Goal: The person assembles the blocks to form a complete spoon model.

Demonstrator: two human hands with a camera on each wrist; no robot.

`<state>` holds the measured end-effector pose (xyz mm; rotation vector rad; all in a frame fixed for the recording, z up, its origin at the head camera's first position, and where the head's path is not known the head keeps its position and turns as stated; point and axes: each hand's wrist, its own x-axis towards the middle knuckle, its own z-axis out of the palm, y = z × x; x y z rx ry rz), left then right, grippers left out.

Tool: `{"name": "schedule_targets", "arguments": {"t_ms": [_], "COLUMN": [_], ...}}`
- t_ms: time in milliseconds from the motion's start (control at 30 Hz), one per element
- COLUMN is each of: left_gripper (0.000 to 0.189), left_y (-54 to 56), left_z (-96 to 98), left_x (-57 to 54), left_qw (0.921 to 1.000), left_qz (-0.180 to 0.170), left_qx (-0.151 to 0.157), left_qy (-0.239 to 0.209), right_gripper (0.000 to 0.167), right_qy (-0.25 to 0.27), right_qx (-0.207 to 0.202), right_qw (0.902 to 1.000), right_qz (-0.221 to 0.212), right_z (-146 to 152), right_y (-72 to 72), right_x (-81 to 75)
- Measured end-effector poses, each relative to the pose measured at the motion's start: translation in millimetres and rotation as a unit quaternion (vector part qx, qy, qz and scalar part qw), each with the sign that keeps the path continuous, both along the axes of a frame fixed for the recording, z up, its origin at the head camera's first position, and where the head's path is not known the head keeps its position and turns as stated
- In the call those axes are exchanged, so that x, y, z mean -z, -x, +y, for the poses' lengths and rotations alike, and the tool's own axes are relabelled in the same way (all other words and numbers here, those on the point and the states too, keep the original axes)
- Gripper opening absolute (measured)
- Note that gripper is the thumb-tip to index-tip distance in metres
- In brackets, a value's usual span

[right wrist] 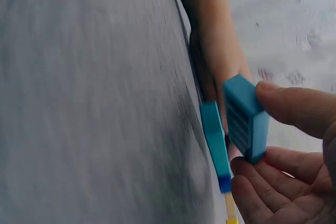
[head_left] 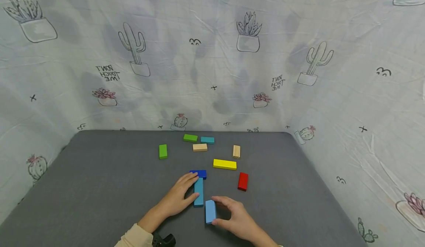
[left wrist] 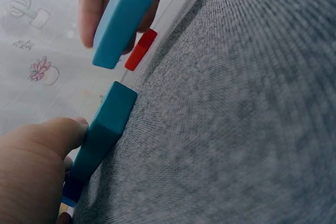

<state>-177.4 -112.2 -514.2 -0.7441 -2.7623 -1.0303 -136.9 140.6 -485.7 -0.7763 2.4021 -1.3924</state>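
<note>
My right hand [head_left: 237, 217] pinches a light blue block [head_left: 210, 212] between thumb and fingers, and the left wrist view has this block raised off the cloth. Just left of it lies a longer blue block [head_left: 198, 193], its far end against a dark blue block [head_left: 201, 174]. My left hand [head_left: 177, 198] rests beside these two with its fingers extended; the thumb touches the side of the longer block and the fingertips reach the dark blue one. Part of the dark blue block is hidden under those fingers.
Farther right are a red block [head_left: 243, 181] and a yellow block [head_left: 224, 164]. Behind them lie two wooden blocks, one of them upright in line [head_left: 236, 151], two green blocks [head_left: 163, 151] and a teal block [head_left: 207, 140]. Patterned cloth [head_left: 212, 62] hangs around the grey tabletop [head_left: 99, 188].
</note>
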Motion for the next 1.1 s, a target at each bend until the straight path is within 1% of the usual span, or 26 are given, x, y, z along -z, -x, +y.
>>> {"name": "schedule_targets", "arguments": {"t_ms": [167, 600, 767, 933, 1100], "left_gripper": [0.056, 0.056, 0.056, 0.056, 0.056], "left_y": [0.0, 0.1, 0.7, 1.1, 0.8], "left_z": [-0.3, -0.3, 0.0, 0.2, 0.2], "left_x": [0.0, -0.5, -0.8, -0.6, 0.1], "left_qw": [0.9999, 0.9999, 1.0, 1.0, 1.0], "left_qz": [0.009, 0.012, 0.007, 0.006, 0.006], "left_qx": [0.001, 0.006, 0.003, 0.002, 0.002], "left_qy": [0.004, -0.003, -0.002, 0.0, -0.001], "right_gripper": [0.062, 0.062, 0.063, 0.064, 0.064], "right_qy": [-0.02, -0.057, -0.059, -0.058, -0.051], "right_qx": [-0.015, -0.011, -0.01, -0.018, -0.027], "right_qw": [0.9996, 0.9974, 0.9966, 0.9959, 0.9935], "right_qz": [0.016, 0.043, 0.056, 0.068, 0.098], "right_z": [-8.8, -19.4, -20.5, -20.9, -21.2], "right_y": [-3.2, -5.3, -4.0, -3.4, -3.3], "right_x": [2.1, 9.6, 13.2, 16.7, 20.6]}}
